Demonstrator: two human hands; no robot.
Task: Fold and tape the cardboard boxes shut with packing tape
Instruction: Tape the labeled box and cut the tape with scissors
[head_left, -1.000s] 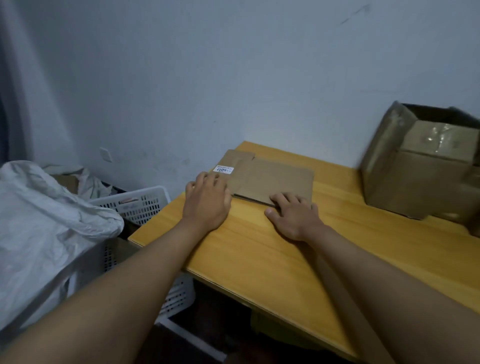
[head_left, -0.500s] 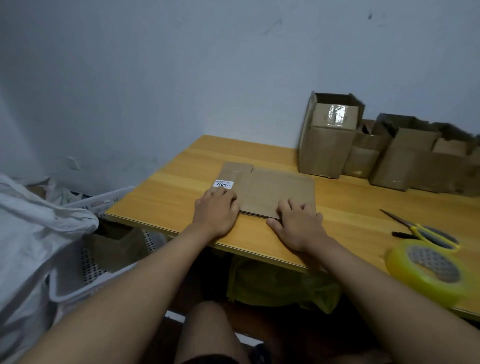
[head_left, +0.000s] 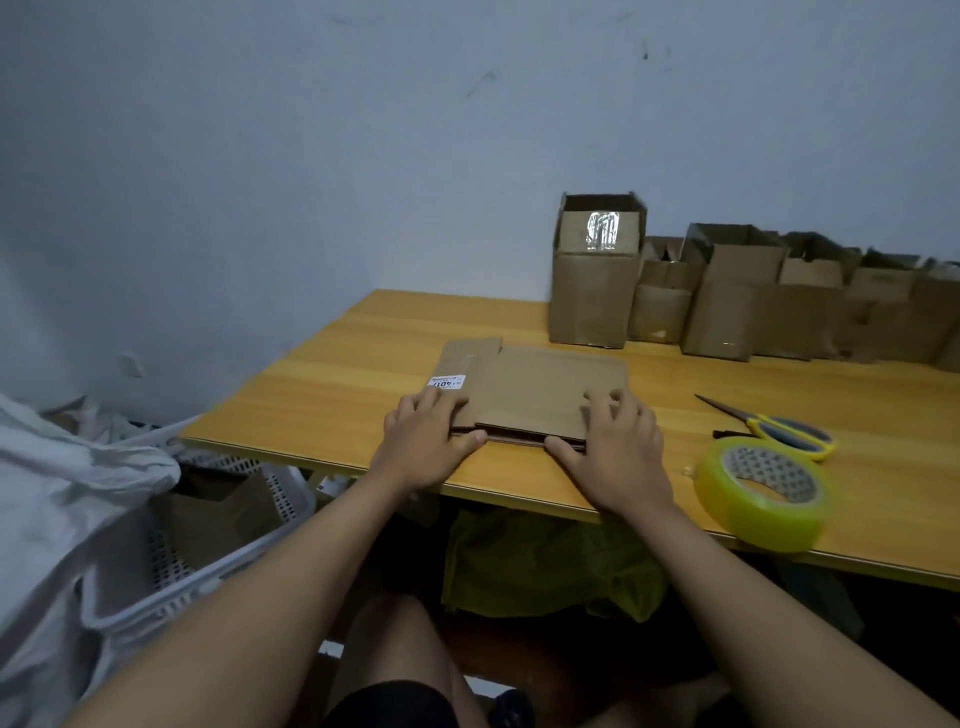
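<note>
- A flattened cardboard box (head_left: 540, 395) lies near the front edge of the wooden table (head_left: 332, 384), the thing every place below is told from.
- A white sticker (head_left: 445, 383) sits on the box's left flap; it shows large digits that look like "4017", and the small print above them is too fine to read.
- The left hand (head_left: 423, 441) grips the box's near left corner, fingers on top, thumb against the front edge.
- The right hand (head_left: 613, 447) grips the near right corner the same way, fingers curled over the top, thumb along the front edge.
- A roll of yellowish packing tape (head_left: 763, 493) lies to the right of the box, at the table's front edge.
- Yellow-handled scissors (head_left: 774, 428) lie just behind the tape, right of the box.
- A row of assembled open-topped cartons (head_left: 727, 301) stands behind the box against the wall; shiny tape shows inside the leftmost.
- A white plastic basket (head_left: 208, 519) sits on the floor, left of the box.
</note>
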